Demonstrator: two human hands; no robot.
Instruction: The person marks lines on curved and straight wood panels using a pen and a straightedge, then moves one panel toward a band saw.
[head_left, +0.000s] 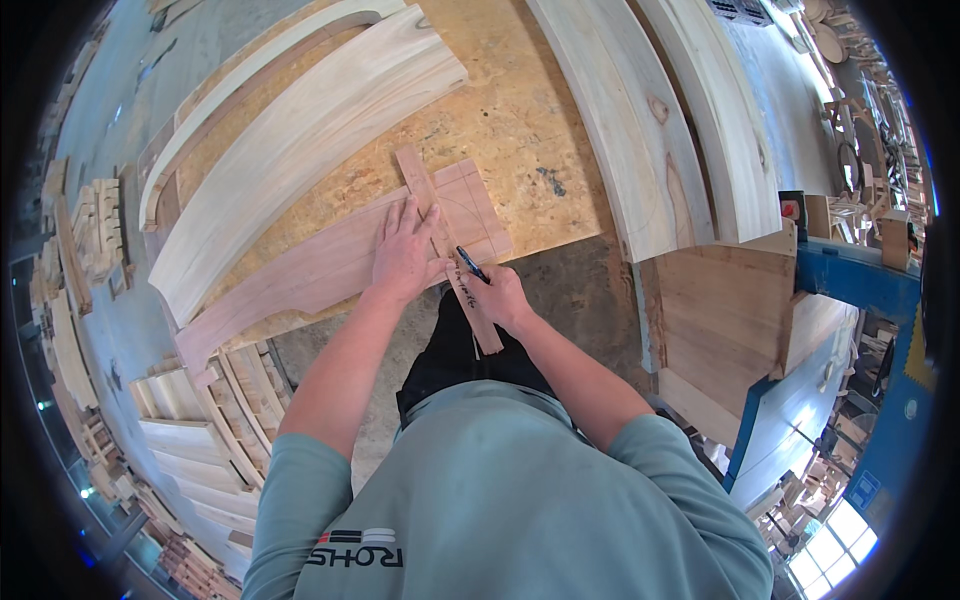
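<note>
A thin, curved pinkish wooden board (300, 262) lies along the near edge of the worktable. Across its right part rests a narrow straight wooden strip (418, 176), with dark marks on its near half, which sticks out past the table edge toward me. My left hand (403, 250) lies on the board and the strip, fingers stretched out and thumb toward the strip. My right hand (498, 293) is closed round a dark pen (468, 262), close to the strip's right edge. Pencil-like lines show on the board's right end; the pen's lower tip is hard to make out.
The worktable (520, 130) has a stained yellowish top. Pale curved planks (300, 140) lie at its far left, and two long thick planks (640, 130) at the right. A wooden box-like block (715, 305) stands beside a blue machine (850, 272). Stacked timber (190, 450) sits at lower left.
</note>
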